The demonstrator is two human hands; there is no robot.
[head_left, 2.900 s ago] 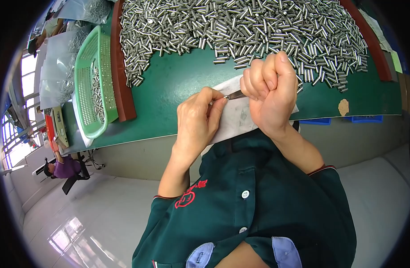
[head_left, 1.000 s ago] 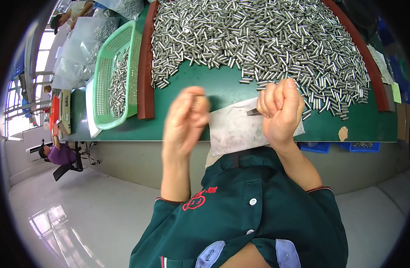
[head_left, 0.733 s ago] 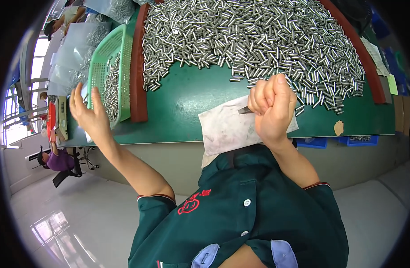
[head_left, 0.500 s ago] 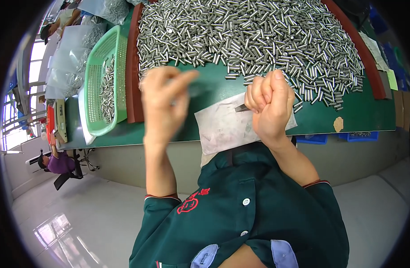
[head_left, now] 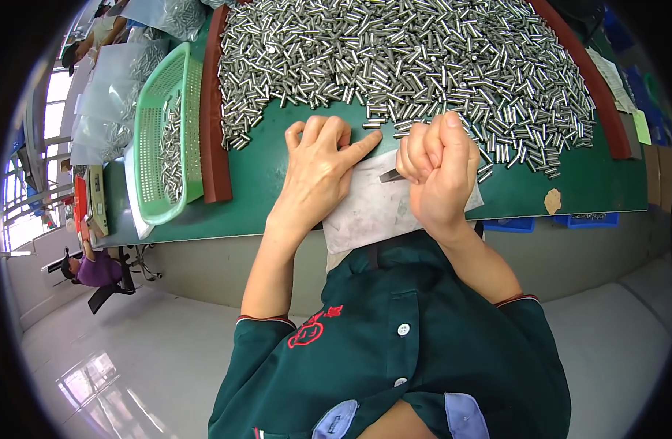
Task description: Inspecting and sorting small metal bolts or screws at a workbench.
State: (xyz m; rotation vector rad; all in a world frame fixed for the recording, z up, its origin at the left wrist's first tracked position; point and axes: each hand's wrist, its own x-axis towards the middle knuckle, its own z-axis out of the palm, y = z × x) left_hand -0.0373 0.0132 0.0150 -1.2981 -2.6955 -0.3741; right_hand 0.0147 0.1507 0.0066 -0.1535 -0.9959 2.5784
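Observation:
My left hand (head_left: 318,168) rests on the green tabletop, its fingers loosely bent and the thumb stretched out. The thumb tip lies close beside a short metal pin (head_left: 372,124) at the near edge of a broad heap of shiny metal pins (head_left: 402,58); whether they touch is unclear. My right hand (head_left: 440,172) is a closed fist around a metal tool (head_left: 389,175), of which just a flat grey tip sticks out. Beneath that tip lies a smudged white cloth or sheet (head_left: 365,212), partly under both hands.
Dark red rails (head_left: 214,124) flank the heap. Left of it stands a green plastic basket (head_left: 147,157) holding pins, with bagged pins (head_left: 109,95) behind. Blue bins (head_left: 588,222) sit below the table's front edge. A person in purple (head_left: 98,269) sits far left.
My left hand has come down onto the tabletop and moved right, toward the heap's near edge. My right hand stays closed on the tool, nearly in place.

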